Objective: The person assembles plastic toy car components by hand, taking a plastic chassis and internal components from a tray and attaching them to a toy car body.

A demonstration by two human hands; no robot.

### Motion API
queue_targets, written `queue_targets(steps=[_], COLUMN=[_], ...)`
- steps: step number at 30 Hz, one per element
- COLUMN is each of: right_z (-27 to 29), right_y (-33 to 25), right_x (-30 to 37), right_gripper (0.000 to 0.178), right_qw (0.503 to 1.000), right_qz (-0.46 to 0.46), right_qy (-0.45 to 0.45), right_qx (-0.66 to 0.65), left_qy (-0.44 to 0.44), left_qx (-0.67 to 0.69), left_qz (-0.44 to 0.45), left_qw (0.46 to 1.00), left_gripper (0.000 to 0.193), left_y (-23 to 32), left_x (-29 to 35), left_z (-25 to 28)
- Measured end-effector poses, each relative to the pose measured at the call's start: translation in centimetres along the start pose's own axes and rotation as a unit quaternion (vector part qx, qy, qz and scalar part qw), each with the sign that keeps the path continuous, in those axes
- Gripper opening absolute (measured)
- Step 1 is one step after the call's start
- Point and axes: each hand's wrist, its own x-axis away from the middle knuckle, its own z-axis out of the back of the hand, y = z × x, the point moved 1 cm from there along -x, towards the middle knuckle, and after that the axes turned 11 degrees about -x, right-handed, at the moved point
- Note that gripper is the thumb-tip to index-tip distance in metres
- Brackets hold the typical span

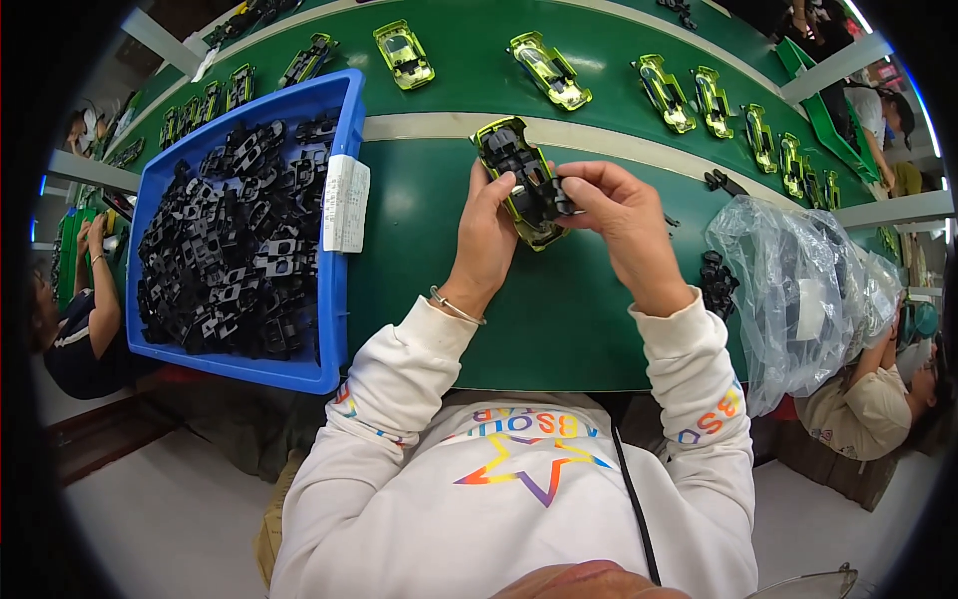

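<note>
Above the green table, a toy car body (511,150) in yellow-green with black parts inside is held up at a tilt. My left hand (485,222) is closed round its left side, the thumb lying on the black inside. At its right edge my right hand (624,225) pinches a small black plastic part (562,197) between thumb and fingers, against the car body. Whether that part is fixed to the body cannot be made out. To the left stands a blue bin (341,290) heaped with black plastic parts (235,240).
Beyond a pale rail, several yellow-green car bodies (404,55) lie along a green belt (459,60). On my right are a clear plastic bag (798,290) and a small pile of black parts (717,285). Other people (868,399) sit at both sides.
</note>
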Motion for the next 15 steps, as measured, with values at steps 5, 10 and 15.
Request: queue_targets(steps=[5,10,15], right_z=[-1.2,-1.6,-1.3], right_y=[0.4,0.1,0.4], right_x=[-0.7,-0.5,-0.2], right_gripper=[0.020,0.019,0.018], right_qw=[0.999,0.993,0.989], right_qz=[-0.029,-0.059,-0.048], right_qy=[0.043,0.081,0.103], right_qx=[-0.012,-0.066,-0.095], left_qy=[0.005,0.018,-0.005], left_qx=[-0.016,-0.065,-0.067], left_qz=[-0.034,-0.072,-0.086], left_qw=[0.999,0.995,0.994], left_gripper=[0.050,0.065,0.070], left_y=[-0.3,0.0,-0.1], left_x=[0.0,0.3,0.3], left_z=[0.3,-0.1,-0.1])
